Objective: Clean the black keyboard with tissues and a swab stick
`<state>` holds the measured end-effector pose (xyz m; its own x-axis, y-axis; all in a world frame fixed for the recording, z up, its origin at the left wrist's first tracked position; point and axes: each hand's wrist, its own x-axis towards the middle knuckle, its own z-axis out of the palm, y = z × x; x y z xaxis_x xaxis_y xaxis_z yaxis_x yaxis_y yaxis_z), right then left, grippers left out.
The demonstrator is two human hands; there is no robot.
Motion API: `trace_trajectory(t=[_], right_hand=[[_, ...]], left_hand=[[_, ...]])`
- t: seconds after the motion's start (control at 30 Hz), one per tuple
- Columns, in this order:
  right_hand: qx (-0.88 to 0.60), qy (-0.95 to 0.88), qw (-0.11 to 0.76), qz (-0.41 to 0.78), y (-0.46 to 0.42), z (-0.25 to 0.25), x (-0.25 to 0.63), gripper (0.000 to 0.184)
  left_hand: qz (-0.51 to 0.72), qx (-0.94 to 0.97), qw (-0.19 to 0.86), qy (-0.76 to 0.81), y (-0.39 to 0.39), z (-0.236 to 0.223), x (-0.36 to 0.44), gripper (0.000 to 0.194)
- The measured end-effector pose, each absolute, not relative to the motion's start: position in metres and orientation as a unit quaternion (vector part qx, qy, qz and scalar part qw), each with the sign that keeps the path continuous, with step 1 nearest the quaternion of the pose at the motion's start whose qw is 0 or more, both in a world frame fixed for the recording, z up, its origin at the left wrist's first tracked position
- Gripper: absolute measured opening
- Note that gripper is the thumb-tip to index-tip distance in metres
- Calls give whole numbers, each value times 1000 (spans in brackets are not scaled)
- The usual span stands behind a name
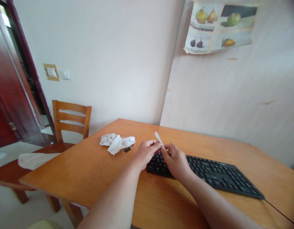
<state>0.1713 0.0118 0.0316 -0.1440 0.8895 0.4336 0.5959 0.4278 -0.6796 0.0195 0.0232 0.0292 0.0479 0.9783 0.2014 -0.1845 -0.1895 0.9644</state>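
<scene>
A thin white strip with a pink tip (158, 136) points up and away from between my fingers. My left hand (148, 152) pinches it from the left, thumb and forefinger closed on it. From the other side my right hand (175, 159) grips its lower part, with fingertips close to those of the left. What the strip is made of cannot be made out. Directly beneath both hands lies a black keyboard (213, 173), its left end partly covered by them.
Crumpled white tissues (117, 143) lie to the left on the wooden table (89, 168). Beside them is a small wire tool with a black grip (127, 149). A wooden chair (71, 117) stands beyond the left edge. The keyboard's cable (280, 213) runs off right.
</scene>
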Motion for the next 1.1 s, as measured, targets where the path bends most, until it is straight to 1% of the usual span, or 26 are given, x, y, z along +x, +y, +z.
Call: trace_trajectory(t=[0.1, 0.27, 0.4, 0.63, 0.73, 0.9, 1.1], right_hand=[[-503, -739, 414, 172, 12, 29, 170, 24], [-490, -745, 417, 179, 11, 29, 169, 28], [-500, -743, 413, 163, 11, 30, 169, 26], [-539, -738, 384, 132, 9, 37, 168, 20], [-542, -742, 379, 109, 6, 45, 167, 21], [-552, -732, 395, 57, 6, 65, 173, 22], [-573, -721, 390, 26, 11, 95, 201, 25]], left_hand=[[576, 499, 529, 373, 24, 29, 19, 30], [582, 485, 531, 379, 27, 28, 18, 26], [581, 482, 530, 386, 28, 29, 16, 24], [570, 489, 534, 389, 28, 31, 12, 28], [568, 506, 517, 393, 28, 31, 10, 31], [570, 511, 471, 439, 30, 32, 8, 43], [582, 511, 395, 493, 40, 27, -1, 40]])
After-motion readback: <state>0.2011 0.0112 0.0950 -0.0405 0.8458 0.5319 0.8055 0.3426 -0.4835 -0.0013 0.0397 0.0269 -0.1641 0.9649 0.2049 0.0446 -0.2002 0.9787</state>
